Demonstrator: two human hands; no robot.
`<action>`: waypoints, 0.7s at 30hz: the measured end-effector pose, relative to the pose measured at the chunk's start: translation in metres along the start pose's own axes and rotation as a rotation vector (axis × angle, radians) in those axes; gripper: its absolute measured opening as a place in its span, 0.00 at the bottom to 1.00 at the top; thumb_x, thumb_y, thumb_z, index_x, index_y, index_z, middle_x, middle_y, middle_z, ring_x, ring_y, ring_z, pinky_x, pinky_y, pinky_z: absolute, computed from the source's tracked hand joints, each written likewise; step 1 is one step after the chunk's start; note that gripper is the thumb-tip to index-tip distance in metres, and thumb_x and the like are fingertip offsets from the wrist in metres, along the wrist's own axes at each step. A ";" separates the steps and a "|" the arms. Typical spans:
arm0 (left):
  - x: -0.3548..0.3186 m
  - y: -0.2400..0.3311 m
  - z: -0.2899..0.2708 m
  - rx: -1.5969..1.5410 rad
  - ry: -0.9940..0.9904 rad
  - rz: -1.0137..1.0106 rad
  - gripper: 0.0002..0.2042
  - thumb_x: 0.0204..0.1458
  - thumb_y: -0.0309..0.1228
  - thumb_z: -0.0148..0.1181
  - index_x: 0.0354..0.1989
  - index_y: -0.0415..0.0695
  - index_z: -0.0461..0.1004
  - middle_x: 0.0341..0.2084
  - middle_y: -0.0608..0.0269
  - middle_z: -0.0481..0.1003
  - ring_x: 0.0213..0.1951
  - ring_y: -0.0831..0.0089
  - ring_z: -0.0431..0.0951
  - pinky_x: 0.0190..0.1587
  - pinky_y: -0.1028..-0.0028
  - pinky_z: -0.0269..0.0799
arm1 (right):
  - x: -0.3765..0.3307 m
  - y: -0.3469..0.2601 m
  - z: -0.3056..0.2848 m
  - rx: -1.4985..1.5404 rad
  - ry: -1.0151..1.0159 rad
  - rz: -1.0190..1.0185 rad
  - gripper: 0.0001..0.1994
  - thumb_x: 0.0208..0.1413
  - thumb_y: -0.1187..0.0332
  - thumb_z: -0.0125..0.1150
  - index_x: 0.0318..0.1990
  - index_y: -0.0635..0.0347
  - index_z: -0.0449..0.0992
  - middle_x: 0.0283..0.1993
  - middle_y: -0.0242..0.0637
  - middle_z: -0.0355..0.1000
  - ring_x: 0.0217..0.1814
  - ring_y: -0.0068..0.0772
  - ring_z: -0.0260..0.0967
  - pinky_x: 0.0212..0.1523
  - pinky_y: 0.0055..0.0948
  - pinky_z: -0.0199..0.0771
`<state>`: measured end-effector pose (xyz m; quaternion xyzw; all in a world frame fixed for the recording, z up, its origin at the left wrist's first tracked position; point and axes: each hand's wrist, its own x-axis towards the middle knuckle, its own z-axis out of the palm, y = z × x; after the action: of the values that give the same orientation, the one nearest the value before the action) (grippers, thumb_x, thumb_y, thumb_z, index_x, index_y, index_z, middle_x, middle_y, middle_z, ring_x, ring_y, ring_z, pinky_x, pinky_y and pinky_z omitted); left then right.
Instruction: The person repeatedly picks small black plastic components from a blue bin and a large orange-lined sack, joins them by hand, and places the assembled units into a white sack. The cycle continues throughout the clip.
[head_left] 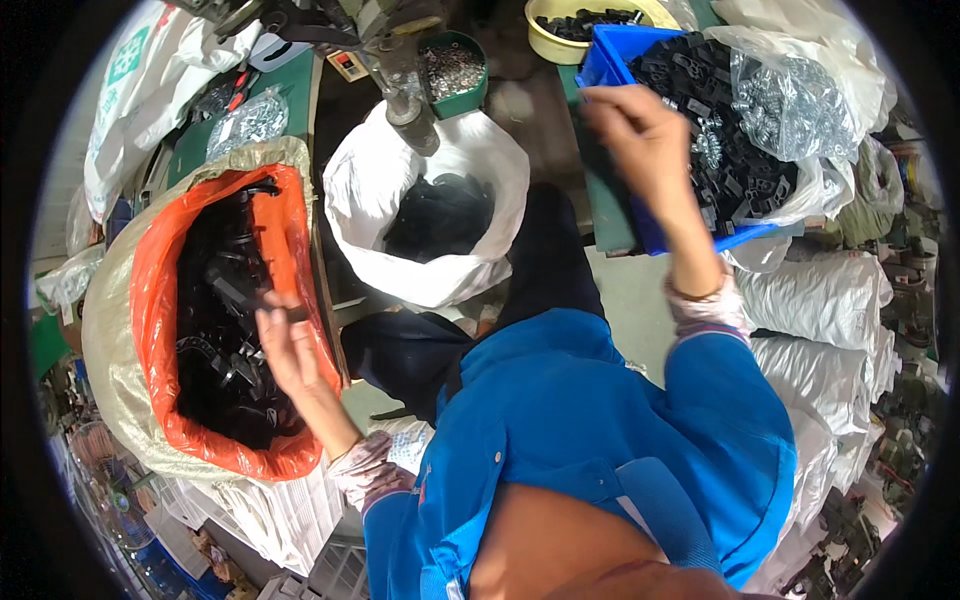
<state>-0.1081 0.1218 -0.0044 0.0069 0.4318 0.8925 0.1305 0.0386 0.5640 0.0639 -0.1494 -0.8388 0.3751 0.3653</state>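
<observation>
Black plastic parts (240, 378) fill the orange-lined sack (158, 310) at near left. The left hand (288, 355), fingers loosely parted, is at its right side; I cannot tell whether it grips one. Farther, mid-scene, a white sack (400, 274) holds dark pieces. Far right, the right hand (645, 135), half curled, hovers by a blue bin (606, 60), its hold unclear.

Your jacket (600, 400) is bright blue, your cuffs (708, 303) pale pink and mottled. You have black parts (222, 275) in an orange liner (152, 330), black pieces (745, 190) in a blue bin (610, 58), a white sack (425, 282), a yellow tub (548, 45) and a green table (606, 195).
</observation>
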 end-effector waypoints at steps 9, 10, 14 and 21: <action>-0.007 -0.153 0.188 -0.012 -0.350 -0.458 0.11 0.48 0.17 0.58 0.23 0.47 0.64 0.21 0.69 0.63 0.23 0.78 0.66 0.26 0.76 0.61 | 0.012 0.129 -0.093 -0.715 -0.376 0.058 0.07 0.46 0.75 0.59 0.35 0.64 0.76 0.35 0.52 0.74 0.39 0.52 0.72 0.39 0.39 0.73; -0.008 -0.159 0.199 0.031 -0.390 -0.447 0.12 0.48 0.18 0.60 0.22 0.47 0.63 0.19 0.70 0.63 0.20 0.79 0.64 0.23 0.76 0.60 | 0.014 0.121 -0.097 -0.623 -0.326 0.038 0.06 0.46 0.75 0.59 0.33 0.64 0.75 0.34 0.52 0.74 0.37 0.52 0.73 0.38 0.38 0.73; -0.005 -0.179 0.256 0.097 -0.424 -0.502 0.09 0.49 0.25 0.63 0.30 0.45 0.67 0.17 0.71 0.63 0.14 0.82 0.62 0.16 0.79 0.57 | 0.006 0.119 -0.108 -0.335 -0.180 0.270 0.06 0.51 0.73 0.57 0.37 0.63 0.74 0.32 0.47 0.75 0.34 0.43 0.76 0.36 0.35 0.73; -0.009 -0.211 0.299 0.216 -0.636 -0.503 0.14 0.49 0.28 0.64 0.44 0.39 0.73 0.23 0.68 0.70 0.16 0.81 0.68 0.17 0.78 0.65 | -0.006 0.113 -0.085 -0.813 -0.511 0.073 0.15 0.44 0.80 0.57 0.43 0.63 0.73 0.41 0.51 0.68 0.42 0.56 0.69 0.41 0.44 0.71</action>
<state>-0.0146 0.4745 0.0213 0.1902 0.4492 0.7359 0.4696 0.1020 0.6809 0.0162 -0.2125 -0.9746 0.0540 0.0459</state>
